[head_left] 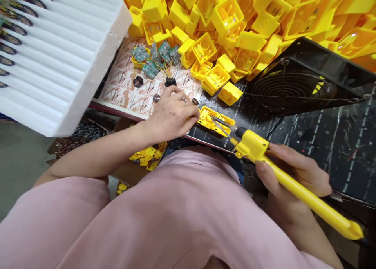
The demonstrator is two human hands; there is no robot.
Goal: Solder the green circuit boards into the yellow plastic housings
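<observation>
One soldering tool [287, 178] gripped in right hand [310, 172] | pointed at yellow casing [208, 120] | left hand [176, 114] narrowed at its end, hold unclear

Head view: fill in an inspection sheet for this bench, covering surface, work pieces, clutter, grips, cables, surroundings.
Surface: black covering, speckled; patterned sheet at left.
Work pieces: open yellow casing near the front edge; tip of the yellow soldering iron over it, contact unclear.
Clutter: heaped yellow housings, green circuit boards, loose round black parts.
Grips: left hand at the casing's end, grasp unclear; right hand around the iron's handle.
Cables: thin wires beside the boards.
Surroundings: black fan; ridged white foam tray.
</observation>
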